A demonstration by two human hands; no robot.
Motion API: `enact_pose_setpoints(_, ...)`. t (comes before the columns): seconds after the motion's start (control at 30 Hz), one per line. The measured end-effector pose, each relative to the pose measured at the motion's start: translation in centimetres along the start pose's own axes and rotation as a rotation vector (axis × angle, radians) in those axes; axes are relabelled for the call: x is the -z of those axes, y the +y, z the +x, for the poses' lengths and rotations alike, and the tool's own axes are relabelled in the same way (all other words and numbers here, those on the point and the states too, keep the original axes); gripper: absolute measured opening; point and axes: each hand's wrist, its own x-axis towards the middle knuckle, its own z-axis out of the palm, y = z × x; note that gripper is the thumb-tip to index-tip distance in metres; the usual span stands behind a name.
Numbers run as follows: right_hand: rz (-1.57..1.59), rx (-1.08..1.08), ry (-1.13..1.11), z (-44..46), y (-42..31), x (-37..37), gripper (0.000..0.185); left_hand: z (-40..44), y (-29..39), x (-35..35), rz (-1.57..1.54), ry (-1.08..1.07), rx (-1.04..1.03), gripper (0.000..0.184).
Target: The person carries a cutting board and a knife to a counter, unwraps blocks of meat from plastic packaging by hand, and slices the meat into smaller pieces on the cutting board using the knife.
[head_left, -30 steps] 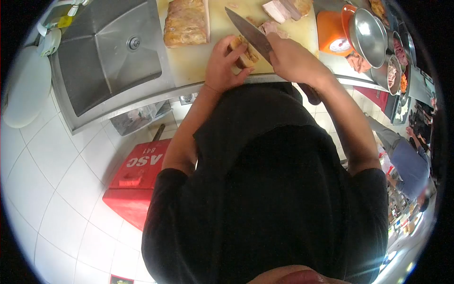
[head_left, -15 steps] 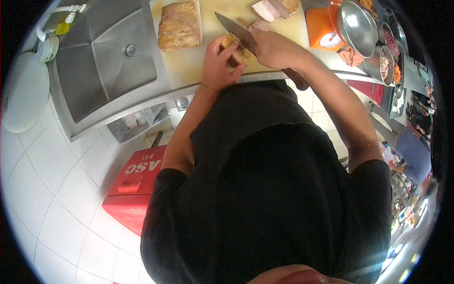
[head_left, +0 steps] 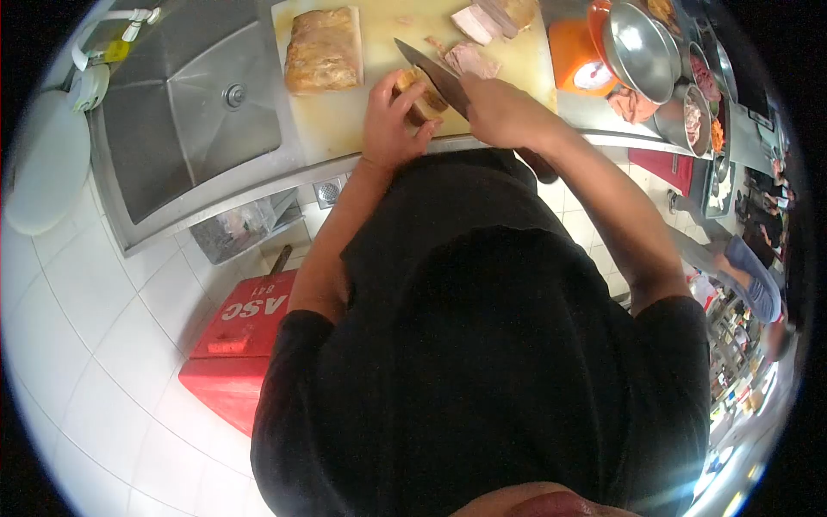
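Note:
My left hand (head_left: 394,121) is closed on a browned piece of meat (head_left: 425,105) that rests on the pale cutting board (head_left: 379,52). In my right hand (head_left: 504,112) is a large knife (head_left: 422,65), its blade lying along the right side of that piece. The knife's dark handle shows below my right wrist. Just beyond my right hand lies a pale cut slice of meat (head_left: 471,61). A big browned slab of meat (head_left: 325,52) sits on the board to the left, and thicker pale cut pieces (head_left: 488,19) lie at the far right.
A steel sink (head_left: 202,112) adjoins the board on the left. To the right stand an orange scale (head_left: 575,56) with a metal bowl (head_left: 639,52), and further bowls of food (head_left: 689,116). A red box (head_left: 237,336) is on the floor; another person (head_left: 749,276) is at far right.
My right hand and the knife have shifted slightly, uncovering more of the pale slice. The left hand still holds the piece. The whole view has moved a little.

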Motion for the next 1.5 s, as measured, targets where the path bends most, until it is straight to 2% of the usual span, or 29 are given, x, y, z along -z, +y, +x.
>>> enact_pose_setpoints(0.1, 0.024, -0.065, -0.071, 1.1, -0.3, 0.4, 0.026, 0.5, 0.1, -0.2, 0.011, 0.004, -0.027, 0.069)
enact_pose_setpoints(0.33, 0.051, -0.12, -0.016, -0.5, -0.6, -0.6, 0.029, 0.2, 0.5, -0.3, 0.006, -0.023, 0.015, 0.067)
enact_pose_setpoints(0.53, 0.05, -0.143, -0.059, -1.8, 0.1, -0.9, 0.031, 0.1, 0.7, 0.3, 0.021, -0.035, 0.044, 0.067)
enact_pose_setpoints(0.73, 0.046, -0.108, -0.044, -2.1, 1.2, -1.2, 0.029, -0.1, 0.2, -0.1, 0.028, -0.026, 0.019, 0.069)
enact_pose_setpoints(0.83, 0.095, -0.035, 0.053, -0.7, 1.2, -2.4, 0.029, -0.3, 0.2, -0.6, 0.003, -0.026, 0.031, 0.071)
enact_pose_setpoints(1.03, 0.068, -0.147, -0.091, -1.1, 0.4, -1.4, 0.033, -0.2, 0.0, -0.4, 0.022, -0.056, 0.031, 0.074)
enact_pose_setpoints(1.13, 0.075, -0.102, -0.005, 0.9, 0.9, -3.4, 0.034, -0.1, 0.1, -0.6, 0.002, -0.056, 0.028, 0.075)
enact_pose_setpoints(1.33, 0.119, -0.148, -0.059, -0.5, 1.9, -3.8, 0.037, -0.2, 0.1, -0.7, 0.024, -0.036, 0.013, 0.074)
enact_pose_setpoints(1.5, 0.173, -0.102, 0.121, 1.2, 4.0, -7.5, 0.028, -0.4, -0.2, -0.4, 0.024, -0.056, 0.022, 0.072)
